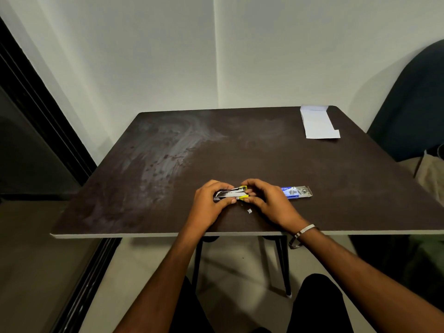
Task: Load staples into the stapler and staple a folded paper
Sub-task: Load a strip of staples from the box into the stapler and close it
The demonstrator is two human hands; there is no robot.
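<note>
A small silver and yellow stapler [232, 193] lies near the front edge of the dark table [240, 150]. My left hand [208, 203] grips its left end. My right hand [269, 200] pinches the yellow right end with fingers and thumb. What lies between those fingertips is hidden. A blue staple box [296, 192], open, lies just right of my right hand with loose staple strips on its flap. A tiny piece of staples [249, 211] rests on the table below the stapler. A folded white paper [318, 122] lies at the far right corner.
The table stands against a white wall corner. A dark chair [413, 102] sits at the right, a dark door frame [36, 111] at the left. My knees [317, 306] and the table legs show below the front edge.
</note>
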